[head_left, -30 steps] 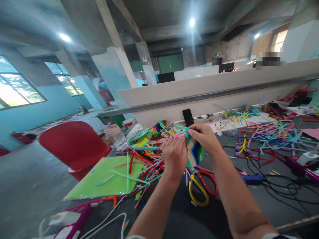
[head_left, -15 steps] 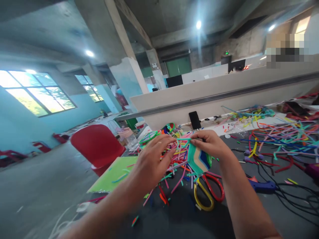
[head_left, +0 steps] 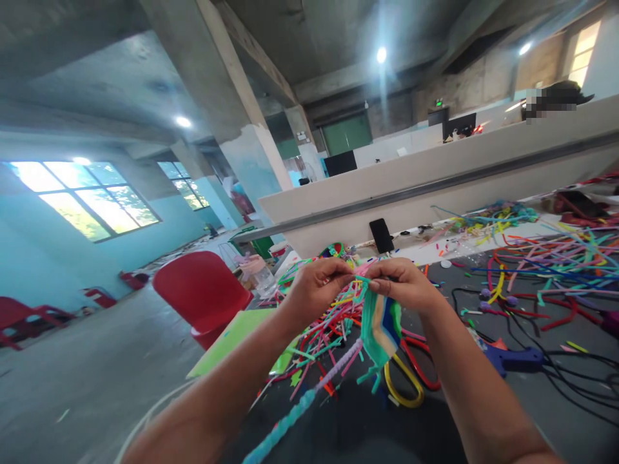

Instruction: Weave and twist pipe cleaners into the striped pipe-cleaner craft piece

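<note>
Gripping weave (head_left: pixel 382 325) (left hand (head_left: pixel 316 287), right hand (head_left: pixel 401 283))

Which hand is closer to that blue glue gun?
Right. The right hand, pinching the woven piece, is just left of the glue gun; the left hand, pinching it too, lies farther left.

- The woven piece (head_left: pixel 382 325) hangs from my left hand (head_left: pixel 314 290) and right hand (head_left: pixel 401 283) and fills the gap under them.
- Below it, I see the pipe cleaner pile (head_left: pixel 319 335) and the scissors (head_left: pixel 411 380) covering the table (head_left: pixel 358 425).
- Nearer to me the table is bare, so a hand can pass.
- On the right, the glue gun (head_left: pixel 512 357) and black cables (head_left: pixel 570 380) block the way.
</note>
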A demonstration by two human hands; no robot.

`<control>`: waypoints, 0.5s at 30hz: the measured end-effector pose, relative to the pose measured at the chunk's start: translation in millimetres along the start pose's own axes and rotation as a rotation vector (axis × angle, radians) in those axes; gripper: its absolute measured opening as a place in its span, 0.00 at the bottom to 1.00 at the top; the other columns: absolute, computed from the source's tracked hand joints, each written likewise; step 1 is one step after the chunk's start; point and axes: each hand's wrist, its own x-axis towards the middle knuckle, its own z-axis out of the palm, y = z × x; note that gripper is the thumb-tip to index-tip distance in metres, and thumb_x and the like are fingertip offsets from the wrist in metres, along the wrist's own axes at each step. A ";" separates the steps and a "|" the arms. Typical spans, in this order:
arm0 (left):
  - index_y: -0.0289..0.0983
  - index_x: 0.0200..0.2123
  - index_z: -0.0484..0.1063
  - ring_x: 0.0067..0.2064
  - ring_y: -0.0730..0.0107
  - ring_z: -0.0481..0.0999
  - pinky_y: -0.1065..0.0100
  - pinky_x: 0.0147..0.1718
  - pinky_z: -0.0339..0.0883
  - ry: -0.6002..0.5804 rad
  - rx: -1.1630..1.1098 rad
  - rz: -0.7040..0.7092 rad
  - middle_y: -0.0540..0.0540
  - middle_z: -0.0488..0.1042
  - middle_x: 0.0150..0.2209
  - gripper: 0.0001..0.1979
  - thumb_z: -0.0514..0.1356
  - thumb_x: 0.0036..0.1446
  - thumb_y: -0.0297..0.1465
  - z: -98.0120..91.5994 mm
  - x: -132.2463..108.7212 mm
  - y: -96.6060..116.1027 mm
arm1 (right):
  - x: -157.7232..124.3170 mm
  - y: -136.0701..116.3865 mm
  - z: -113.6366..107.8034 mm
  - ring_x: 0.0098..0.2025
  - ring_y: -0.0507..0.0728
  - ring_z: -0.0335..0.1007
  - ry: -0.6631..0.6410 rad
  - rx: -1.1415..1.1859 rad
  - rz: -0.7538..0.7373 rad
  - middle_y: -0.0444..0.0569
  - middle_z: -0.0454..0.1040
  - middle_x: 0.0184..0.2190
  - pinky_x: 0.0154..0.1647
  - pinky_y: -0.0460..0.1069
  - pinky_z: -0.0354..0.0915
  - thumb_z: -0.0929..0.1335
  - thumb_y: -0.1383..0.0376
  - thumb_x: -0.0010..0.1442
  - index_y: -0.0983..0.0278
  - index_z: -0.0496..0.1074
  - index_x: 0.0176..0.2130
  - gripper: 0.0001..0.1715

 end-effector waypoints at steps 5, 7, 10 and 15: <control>0.33 0.28 0.76 0.30 0.71 0.72 0.71 0.31 0.65 0.005 -0.301 -0.074 0.47 0.74 0.26 0.05 0.64 0.51 0.30 18.8 -13.2 -21.7 | 1.8 3.6 5.1 0.30 0.50 0.65 0.068 -0.013 0.018 0.45 0.71 0.27 0.30 0.44 0.59 0.68 0.59 0.57 0.65 0.74 0.32 0.12; 0.34 0.27 0.76 0.30 0.70 0.72 0.69 0.31 0.66 -0.035 -0.380 -0.075 0.46 0.75 0.26 0.05 0.65 0.50 0.30 20.9 -16.9 -29.0 | 2.9 4.3 6.4 0.29 0.50 0.64 0.065 -0.015 0.023 0.45 0.71 0.26 0.29 0.44 0.58 0.68 0.59 0.57 0.66 0.74 0.31 0.12; 0.34 0.27 0.77 0.30 0.69 0.72 0.68 0.33 0.67 -0.087 -0.455 -0.052 0.46 0.75 0.27 0.05 0.66 0.49 0.30 21.3 -20.1 -35.9 | 4.4 4.9 8.6 0.27 0.49 0.63 0.042 -0.016 0.032 0.44 0.70 0.25 0.28 0.44 0.58 0.69 0.59 0.56 0.66 0.75 0.31 0.11; 0.35 0.28 0.78 0.32 0.68 0.74 0.67 0.35 0.67 -0.122 -0.524 -0.077 0.46 0.77 0.29 0.05 0.68 0.47 0.31 27.9 -23.5 -42.8 | 5.5 7.6 9.7 0.28 0.49 0.64 -0.002 0.012 0.041 0.44 0.71 0.24 0.29 0.45 0.59 0.69 0.61 0.55 0.66 0.75 0.31 0.10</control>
